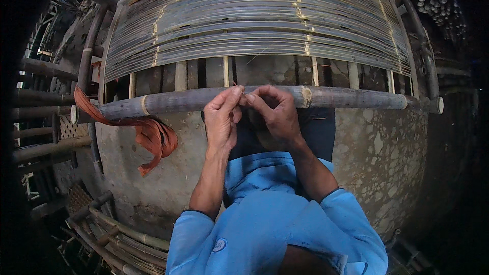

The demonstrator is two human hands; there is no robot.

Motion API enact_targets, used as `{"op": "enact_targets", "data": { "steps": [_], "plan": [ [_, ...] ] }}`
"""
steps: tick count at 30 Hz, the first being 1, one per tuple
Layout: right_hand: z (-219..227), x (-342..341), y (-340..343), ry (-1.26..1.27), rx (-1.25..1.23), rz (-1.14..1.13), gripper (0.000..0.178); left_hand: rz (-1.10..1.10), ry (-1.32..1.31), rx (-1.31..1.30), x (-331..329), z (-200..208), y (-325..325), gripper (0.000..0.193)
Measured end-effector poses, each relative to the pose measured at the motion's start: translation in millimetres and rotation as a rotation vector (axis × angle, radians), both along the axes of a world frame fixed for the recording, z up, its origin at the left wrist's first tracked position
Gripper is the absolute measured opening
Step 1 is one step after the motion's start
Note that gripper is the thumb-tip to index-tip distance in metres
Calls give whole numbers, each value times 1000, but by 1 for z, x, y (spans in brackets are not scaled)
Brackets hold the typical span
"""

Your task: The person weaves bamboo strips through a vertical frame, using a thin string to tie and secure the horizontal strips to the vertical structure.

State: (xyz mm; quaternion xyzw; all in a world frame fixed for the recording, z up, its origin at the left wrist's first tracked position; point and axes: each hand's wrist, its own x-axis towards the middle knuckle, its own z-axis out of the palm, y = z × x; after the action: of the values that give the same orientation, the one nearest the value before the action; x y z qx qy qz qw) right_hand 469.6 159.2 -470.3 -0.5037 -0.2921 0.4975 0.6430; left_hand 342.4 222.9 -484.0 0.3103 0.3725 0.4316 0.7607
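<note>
Bamboo pole [183,100] stretches from nine o'clock to three, just beyond the person's lap. Above its middle, left hand [224,114] and right hand [278,114] meet, fingertips pinching what seems a thin reddish strand [235,83]. Orange ribbons [158,138] drape toward nine o'clock; tied slats [234,14] spread toward twelve.

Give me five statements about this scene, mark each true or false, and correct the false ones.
1. The left hand and right hand meet near the middle of the front bamboo pole. True.
2. Both hands are at the pole's right end. False: they are near its middle.
3. Rust-orange strips hang at the pole's left end. True.
4. Bamboo slats run roughly parallel to the pole. True.
5. The slats touch the pole. False: a gap shows between them.
</note>
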Motion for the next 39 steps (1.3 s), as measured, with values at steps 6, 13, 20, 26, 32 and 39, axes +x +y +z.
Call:
{"op": "enact_targets", "data": {
  "steps": [6, 13, 20, 26, 32, 39],
  "plan": [
    [-7, -1, -3, -56, 14, 11, 14, -38, -25, 0, -1, 1, 2, 21],
    [-4, 4, -9, -116, -13, 44, 13, -82, -21, -5, -7, -1, 4, 20],
    [10, 32, -4, -622, 305, 86, 32, -393, 199, 106, -26, 21, 19, 13],
    [16, 66, 3, -1026, 520, 304, 27, -619, 284, 204, -18, 34, 22, 12],
    [17, 59, -6, -941, 290, 226, 12, -535, 411, 388, -14, 27, 22, 9],
    [2, 32, -10, 59, -94, 183, 17, -191, 261, 261, -2, 15, 6, 16]
  ]
}}
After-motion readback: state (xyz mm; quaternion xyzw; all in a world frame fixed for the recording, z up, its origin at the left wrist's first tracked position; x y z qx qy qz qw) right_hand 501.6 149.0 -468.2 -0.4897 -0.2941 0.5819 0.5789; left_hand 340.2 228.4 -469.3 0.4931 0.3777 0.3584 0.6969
